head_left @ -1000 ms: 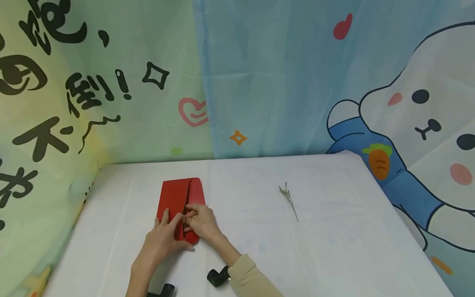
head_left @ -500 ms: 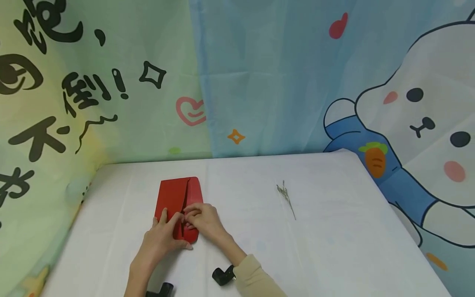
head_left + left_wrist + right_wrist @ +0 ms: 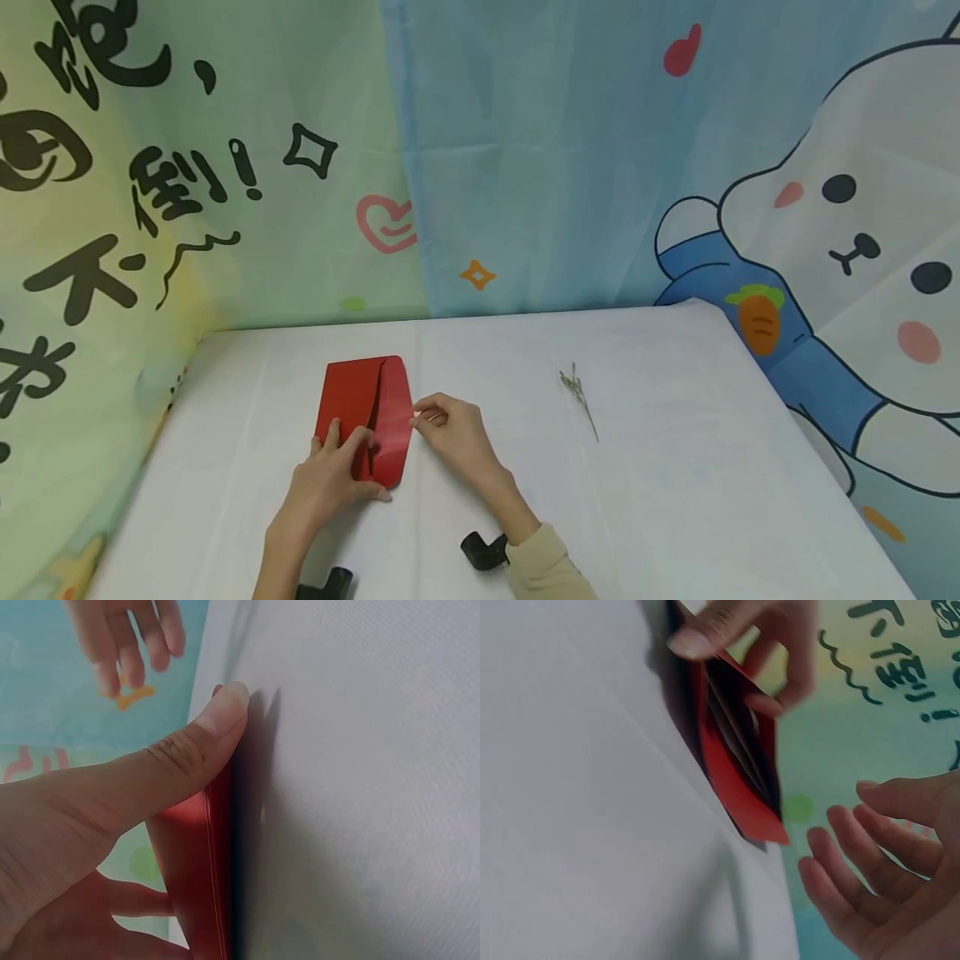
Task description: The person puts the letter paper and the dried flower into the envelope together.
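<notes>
White cloth spreads over the counter [image 3: 675, 517] beneath both hands. Nearest, below the fingers, two black fittings [image 3: 483, 552] show by the wrists, and a beige sleeve [image 3: 551, 567] trails behind the right fingers. The left hand [image 3: 326, 482] grips the near part of a red envelope [image 3: 348, 387], its thumb at the near edge and its other fingers over the darker panel. The right hand [image 3: 457, 433] is relaxed and holds nothing; a second ago its fingers were at the envelope's slit, and now they are just beside its right edge, apart from it in the right wrist view. That leaves the left fingers as the only hold, and the slit seems free of the right hand's handling. Seen from the right wrist, the slit gapes beside the left fingers, with paler layers inside that are too blurred to identify. Well apart, beyond and to the right of the right fingers, lies a dried sprig [image 3: 577, 390]. Farthest from the fingers hangs a printed backdrop [image 3: 525, 167] of lettering, hearts and a white cartoon animal.
</notes>
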A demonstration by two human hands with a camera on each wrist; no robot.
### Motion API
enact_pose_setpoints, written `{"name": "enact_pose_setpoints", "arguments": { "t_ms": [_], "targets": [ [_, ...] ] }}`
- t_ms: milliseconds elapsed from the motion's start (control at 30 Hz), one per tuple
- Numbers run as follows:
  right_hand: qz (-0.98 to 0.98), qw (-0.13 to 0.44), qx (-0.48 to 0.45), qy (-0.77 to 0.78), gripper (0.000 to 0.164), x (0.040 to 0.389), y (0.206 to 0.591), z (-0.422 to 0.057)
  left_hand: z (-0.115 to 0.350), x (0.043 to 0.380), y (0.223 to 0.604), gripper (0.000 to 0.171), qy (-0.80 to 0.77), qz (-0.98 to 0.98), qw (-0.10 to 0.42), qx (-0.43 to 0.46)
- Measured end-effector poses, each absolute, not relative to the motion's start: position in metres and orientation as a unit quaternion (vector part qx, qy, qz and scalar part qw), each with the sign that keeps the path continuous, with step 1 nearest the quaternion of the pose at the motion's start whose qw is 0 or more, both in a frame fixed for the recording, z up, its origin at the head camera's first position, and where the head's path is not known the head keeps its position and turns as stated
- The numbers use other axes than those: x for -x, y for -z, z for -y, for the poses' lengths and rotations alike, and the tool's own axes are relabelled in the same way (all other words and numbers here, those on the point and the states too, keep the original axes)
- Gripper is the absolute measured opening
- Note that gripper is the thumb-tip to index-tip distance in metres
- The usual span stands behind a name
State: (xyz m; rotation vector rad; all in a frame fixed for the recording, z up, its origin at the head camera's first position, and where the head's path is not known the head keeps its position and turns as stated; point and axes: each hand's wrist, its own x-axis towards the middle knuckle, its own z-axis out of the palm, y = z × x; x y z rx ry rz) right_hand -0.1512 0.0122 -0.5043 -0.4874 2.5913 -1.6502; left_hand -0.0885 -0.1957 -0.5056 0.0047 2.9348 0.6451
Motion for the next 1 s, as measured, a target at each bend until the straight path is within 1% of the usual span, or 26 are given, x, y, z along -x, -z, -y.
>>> {"name": "enact_pose_setpoints", "arguments": {
  "t_ms": [367, 700, 1000],
  "targets": [
    [-0.887, -0.085, 0.141, 0.431, 0.013, 0.157, 0.489, -0.045, 0.197, 0.087, 0.505, 0.073, -0.194, -0.979, 0.061, -0.001],
    [-0.918, -0.094, 0.097, 0.374, 0.017, 0.166, 0.489, -0.074, 0.197, 0.087, 0.506, 0.073, -0.194, -0.98, 0.051, -0.007],
    [-0.927, -0.071, 0.057, 0.363, 0.025, 0.173, 0.493, -0.103, 0.198, 0.087, 0.504, 0.073, -0.202, -0.978, 0.045, -0.005]
  ]
}}
